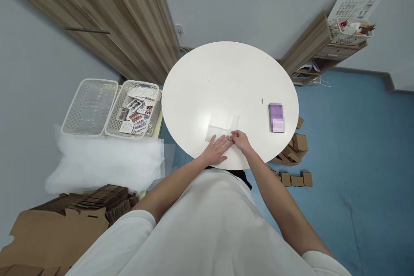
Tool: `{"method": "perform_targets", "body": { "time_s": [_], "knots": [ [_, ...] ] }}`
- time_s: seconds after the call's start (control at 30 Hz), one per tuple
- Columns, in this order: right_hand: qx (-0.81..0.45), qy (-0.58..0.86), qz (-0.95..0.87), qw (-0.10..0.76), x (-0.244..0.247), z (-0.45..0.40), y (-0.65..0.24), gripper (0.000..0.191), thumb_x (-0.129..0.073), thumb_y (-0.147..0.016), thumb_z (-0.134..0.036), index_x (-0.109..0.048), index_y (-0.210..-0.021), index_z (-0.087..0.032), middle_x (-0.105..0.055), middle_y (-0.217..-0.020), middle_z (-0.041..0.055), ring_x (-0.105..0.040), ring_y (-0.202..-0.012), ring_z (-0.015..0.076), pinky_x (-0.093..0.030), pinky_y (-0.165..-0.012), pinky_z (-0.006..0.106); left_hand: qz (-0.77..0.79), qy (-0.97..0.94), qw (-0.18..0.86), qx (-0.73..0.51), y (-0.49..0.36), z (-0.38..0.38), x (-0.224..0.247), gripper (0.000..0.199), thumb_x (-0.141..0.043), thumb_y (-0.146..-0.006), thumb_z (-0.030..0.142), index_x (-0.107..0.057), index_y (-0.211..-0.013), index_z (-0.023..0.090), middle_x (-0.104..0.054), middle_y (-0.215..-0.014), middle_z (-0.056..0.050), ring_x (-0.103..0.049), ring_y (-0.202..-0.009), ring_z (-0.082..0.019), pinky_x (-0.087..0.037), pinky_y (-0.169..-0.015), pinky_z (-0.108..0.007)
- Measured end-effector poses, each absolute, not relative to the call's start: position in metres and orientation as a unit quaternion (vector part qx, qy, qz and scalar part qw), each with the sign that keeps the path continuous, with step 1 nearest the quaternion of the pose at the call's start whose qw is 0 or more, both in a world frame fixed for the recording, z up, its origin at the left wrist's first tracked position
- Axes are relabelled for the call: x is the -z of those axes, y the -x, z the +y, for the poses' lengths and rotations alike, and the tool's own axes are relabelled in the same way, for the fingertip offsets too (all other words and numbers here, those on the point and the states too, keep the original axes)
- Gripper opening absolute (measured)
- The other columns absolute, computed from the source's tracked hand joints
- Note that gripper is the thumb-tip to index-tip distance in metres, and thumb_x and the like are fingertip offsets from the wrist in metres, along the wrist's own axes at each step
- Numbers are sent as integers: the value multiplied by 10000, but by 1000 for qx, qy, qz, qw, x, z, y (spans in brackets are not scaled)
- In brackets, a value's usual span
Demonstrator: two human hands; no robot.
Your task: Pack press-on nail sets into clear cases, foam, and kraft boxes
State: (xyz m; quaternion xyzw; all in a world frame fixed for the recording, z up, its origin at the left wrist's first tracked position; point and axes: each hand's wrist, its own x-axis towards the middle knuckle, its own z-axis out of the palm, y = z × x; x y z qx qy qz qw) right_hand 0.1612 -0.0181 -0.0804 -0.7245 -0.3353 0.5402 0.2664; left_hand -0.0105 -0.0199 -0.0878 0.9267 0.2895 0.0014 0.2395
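Observation:
A thin, translucent white sheet (217, 131) lies folded near the front edge of the round white table, with a strip of it reaching up on the right. My left hand (216, 151) rests flat on the sheet's lower part, fingers outstretched and pressing it down. Close to those fingertips, my right hand (241, 141) is closed in a pinch at the right part of the sheet. Whether anything lies inside the folds cannot be made out, and the hands cover part of the sheet.
On the round table (223, 77) lies a purple pack (276, 117) at the right. Left of it stand a basket of carded nail sets (110, 125), a basket of clear plastic pieces (66, 127), stacked white sheets (106, 161) and flat cardboard (61, 237). Small brown boxes (296, 181) sit on the floor.

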Motion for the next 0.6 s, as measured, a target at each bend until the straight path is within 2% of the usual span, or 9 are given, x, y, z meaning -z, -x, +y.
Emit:
{"method": "perform_targets", "body": {
  "time_s": [0.17, 0.27, 0.37, 0.47, 0.6],
  "knots": [
    [-444, 745, -459, 194, 80, -27, -168, 380, -462, -758, -213, -515, -1133, -184, -575, -989, 63, -580, -847, 156, -458, -815, 325, 286, -933, 218, 12, 11, -19, 92, 586, -525, -759, 294, -328, -1307, 234, -263, -1416, -105, -132, -1323, -286, -29, -1030, -544],
    [-369, 748, -535, 137, 81, -35, -168, 537, -536, -736, -259, -409, -1257, -236, -431, -1182, 84, -540, -930, 184, -437, -841, 341, 286, -933, 218, 17, 12, -19, 92, 619, -533, -749, 293, -303, -1321, 245, -250, -1424, -91, -136, -1322, -284, -42, -1038, -524],
    [-353, 739, -566, 94, 85, -39, -162, 566, -502, -771, -270, -328, -1309, -246, -310, -1283, 109, -529, -972, 208, -437, -830, 346, 315, -921, 226, 23, 14, -25, 92, 627, -531, -749, 321, -290, -1323, 250, -221, -1434, -88, -128, -1323, -284, -56, -1043, -508],
    [-325, 738, -588, 70, 90, -43, -150, 549, -421, -815, -252, -260, -1340, -246, -247, -1348, 131, -476, -1065, 263, -421, -830, 380, 432, -864, 260, 0, 20, -36, 95, 660, -519, -748, 412, -254, -1329, 242, -150, -1447, -111, -104, -1322, -308, -131, -1025, -514],
    [-297, 750, -586, 76, 99, -50, -134, 568, -342, -842, -254, -144, -1374, -248, -163, -1416, 132, -355, -1174, 326, -394, -834, 439, 660, -677, 326, -11, 34, -43, 102, 746, -430, -769, 521, -93, -1354, 204, -123, -1430, -166, -156, -1303, -334, -301, -944, -497]
  ]
}}
